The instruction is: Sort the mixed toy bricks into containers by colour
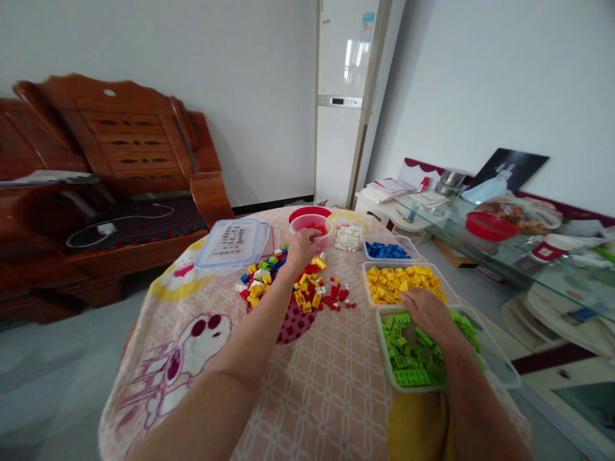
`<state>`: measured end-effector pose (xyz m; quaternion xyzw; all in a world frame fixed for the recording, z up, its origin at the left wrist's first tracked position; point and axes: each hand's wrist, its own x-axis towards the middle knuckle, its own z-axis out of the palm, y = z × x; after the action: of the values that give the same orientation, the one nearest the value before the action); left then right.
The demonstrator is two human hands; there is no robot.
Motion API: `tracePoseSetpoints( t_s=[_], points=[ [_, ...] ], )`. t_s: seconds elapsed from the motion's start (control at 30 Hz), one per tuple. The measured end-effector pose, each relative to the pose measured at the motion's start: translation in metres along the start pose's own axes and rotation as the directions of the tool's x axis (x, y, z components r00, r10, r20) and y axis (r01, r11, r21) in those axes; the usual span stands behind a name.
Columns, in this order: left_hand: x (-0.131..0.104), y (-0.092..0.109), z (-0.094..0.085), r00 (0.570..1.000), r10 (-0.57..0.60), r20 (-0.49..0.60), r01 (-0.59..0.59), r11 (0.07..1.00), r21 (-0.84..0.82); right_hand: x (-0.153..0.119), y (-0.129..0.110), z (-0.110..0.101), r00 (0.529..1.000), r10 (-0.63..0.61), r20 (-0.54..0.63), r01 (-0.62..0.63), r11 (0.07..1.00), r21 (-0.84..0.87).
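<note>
My left hand (304,246) reaches over the near rim of a round, clear pinkish tub (325,239) holding red bricks (314,227). Its fingers are curled together; whatever they hold is hidden. Below that arm lies a mixed pile of building bricks (307,288), mostly yellow and red, with blue, green and white ones. My right hand (426,311) is above the edge between a box of yellow bricks (389,282) and a box of green bricks (408,358). Its fingers are drawn together toward the yellow bricks, with the tips mostly hidden from me.
Behind the yellow box stand a box of blue bricks (388,249) and a container of white bricks (348,235). Stacked clear lids (228,243) lie at the left on the patterned tablecloth (317,390). A cluttered glass table (542,272) flanks the right side; a wooden bench (125,147) is left.
</note>
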<state>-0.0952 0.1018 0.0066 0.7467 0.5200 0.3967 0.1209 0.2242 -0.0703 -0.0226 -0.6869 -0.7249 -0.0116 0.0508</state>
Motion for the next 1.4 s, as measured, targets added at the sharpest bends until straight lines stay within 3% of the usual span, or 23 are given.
tracePoseSetpoints(
  t_s=[0.13, 0.23, 0.4, 0.5, 0.6, 0.87, 0.97, 1.07, 1.17, 1.23, 1.4],
  points=[
    [-0.011, 0.009, 0.013, 0.961, 0.133, 0.243, -0.121, 0.991, -0.063, -0.002, 0.002, 0.003, 0.998, -0.013, -0.053, 0.015, 0.999, 0.039],
    [-0.013, 0.01, 0.02, 0.934, 0.17, 0.313, -0.157, 0.985, -0.066, -0.003, 0.004, 0.005, 0.995, -0.02, -0.094, 0.026, 0.998, 0.065],
    [-0.026, 0.011, 0.032, 0.878, 0.134, 0.46, -0.143, 0.99, -0.015, -0.004, 0.01, 0.01, 0.995, -0.034, -0.092, 0.042, 0.995, 0.088],
    [-0.037, 0.02, 0.042, 0.814, 0.217, 0.539, -0.237, 0.971, -0.032, -0.005, 0.012, 0.011, 0.994, -0.044, -0.097, 0.054, 0.994, 0.097],
    [-0.046, 0.029, 0.053, 0.786, 0.268, 0.557, -0.324, 0.946, 0.002, -0.006, 0.012, 0.01, 0.996, -0.047, -0.079, 0.055, 0.993, 0.103],
    [-0.051, 0.029, 0.06, 0.811, 0.258, 0.526, -0.284, 0.958, -0.033, -0.006, 0.008, 0.003, 0.998, -0.039, -0.053, 0.044, 0.994, 0.101],
    [-0.044, 0.024, 0.058, 0.858, 0.201, 0.473, -0.184, 0.979, -0.084, -0.006, 0.007, 0.004, 0.998, -0.039, -0.058, 0.044, 0.994, 0.098],
    [-0.032, 0.02, 0.057, 0.926, 0.123, 0.358, -0.077, 0.987, -0.14, -0.007, 0.007, 0.004, 0.997, -0.039, -0.071, 0.046, 0.995, 0.09],
    [-0.016, 0.019, 0.061, 0.968, 0.112, 0.225, -0.083, 0.987, -0.136, -0.008, 0.006, 0.005, 0.996, -0.035, -0.081, 0.041, 0.996, 0.076],
    [-0.003, 0.021, 0.066, 0.972, 0.14, 0.188, -0.12, 0.986, -0.114, -0.008, 0.005, 0.005, 0.995, -0.04, -0.089, 0.046, 0.996, 0.07],
    [0.024, 0.025, 0.076, 0.968, 0.116, 0.224, -0.132, 0.99, 0.057, -0.007, 0.003, 0.005, 0.997, -0.016, -0.08, 0.022, 0.998, 0.066]
  ],
)
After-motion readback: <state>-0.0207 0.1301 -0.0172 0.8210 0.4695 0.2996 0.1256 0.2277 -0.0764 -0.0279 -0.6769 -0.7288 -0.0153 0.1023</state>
